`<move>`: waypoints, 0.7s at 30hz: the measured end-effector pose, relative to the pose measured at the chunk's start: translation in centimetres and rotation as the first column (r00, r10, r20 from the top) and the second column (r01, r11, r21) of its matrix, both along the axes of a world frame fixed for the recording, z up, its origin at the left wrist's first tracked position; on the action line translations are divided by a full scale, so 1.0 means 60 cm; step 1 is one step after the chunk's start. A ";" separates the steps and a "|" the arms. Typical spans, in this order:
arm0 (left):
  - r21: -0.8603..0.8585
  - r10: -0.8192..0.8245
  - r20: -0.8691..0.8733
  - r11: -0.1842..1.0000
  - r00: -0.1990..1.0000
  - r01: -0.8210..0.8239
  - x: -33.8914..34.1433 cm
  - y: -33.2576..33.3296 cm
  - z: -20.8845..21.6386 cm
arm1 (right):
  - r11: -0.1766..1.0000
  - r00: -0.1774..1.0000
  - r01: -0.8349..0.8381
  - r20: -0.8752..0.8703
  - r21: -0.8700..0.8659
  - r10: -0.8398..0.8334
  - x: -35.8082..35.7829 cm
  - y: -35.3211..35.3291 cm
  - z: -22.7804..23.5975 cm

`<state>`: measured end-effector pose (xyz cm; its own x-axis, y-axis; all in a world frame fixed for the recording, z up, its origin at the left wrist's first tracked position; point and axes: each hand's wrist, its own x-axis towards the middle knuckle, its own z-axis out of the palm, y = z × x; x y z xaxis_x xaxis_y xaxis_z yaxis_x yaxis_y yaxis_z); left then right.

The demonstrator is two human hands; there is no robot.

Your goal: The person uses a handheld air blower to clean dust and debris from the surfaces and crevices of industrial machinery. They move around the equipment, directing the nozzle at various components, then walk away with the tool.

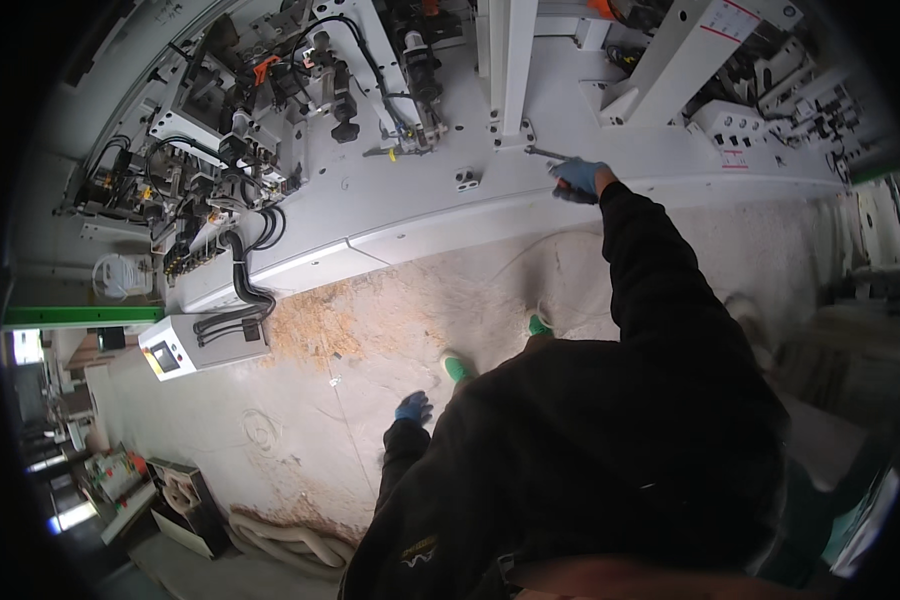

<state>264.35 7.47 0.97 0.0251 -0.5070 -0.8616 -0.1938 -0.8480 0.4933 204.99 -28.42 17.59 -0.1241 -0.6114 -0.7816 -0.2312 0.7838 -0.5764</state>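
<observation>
Your right hand (pixel 577 180), in a blue glove with dark patches, reaches over the front edge of the broad white machine bed (pixel 400 195), its fingers curled and clamped around a slim dark metal tool (pixel 545 153). The tool sticks out from the fingers to the left, its far end near the bolted foot of the upright white metal post (pixel 510 75); whether the tip touches the foot you cannot tell at this size. Your left hand (pixel 413 407), in a blue glove, hangs low over the pale floor (pixel 370 400), well apart from the bed, its fingers loosely bent and slightly apart. The post stands just beyond the tool's end, and a slanted white beam with a red-lined label (pixel 660 70) rises behind your right hand, so both bound the space there. Left of the tool, a small grey metal block with round holes (pixel 466 179) sits on the bed near its front edge. Further left is a dense cluster of black and metal machine units (pixel 210 190), with a thick black cable hose (pixel 239 270) running down over the edge to a white control box with a small screen (pixel 213 346). Tan wood shavings (pixel 315 325) lie along the floor below the bed, near your green shoe (pixel 455 369).
</observation>
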 end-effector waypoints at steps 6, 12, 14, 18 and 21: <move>0.092 0.264 -0.010 0.961 0.964 -0.262 0.185 -0.085 0.056 | 0.711 0.580 -0.701 -0.538 0.053 0.612 0.137 0.128 -0.022; 0.247 0.146 0.137 0.953 0.980 -0.176 0.341 -0.079 0.057 | 0.915 0.402 -0.332 -0.843 0.230 0.358 0.046 0.249 -0.044; 0.280 0.141 0.133 0.944 0.981 -0.173 0.369 -0.077 0.040 | 0.911 0.638 0.367 -0.662 -0.188 -0.394 0.031 0.279 -0.037; 0.179 -0.543 0.073 0.832 0.836 0.525 0.384 -0.100 -0.001 | 0.992 0.815 0.055 -0.569 -0.117 -0.112 0.077 0.311 -0.016; 0.133 -0.481 -0.013 0.868 0.877 0.478 0.364 -0.129 -0.007 | 0.929 0.917 0.288 -0.214 -0.232 -0.338 0.147 0.275 -0.025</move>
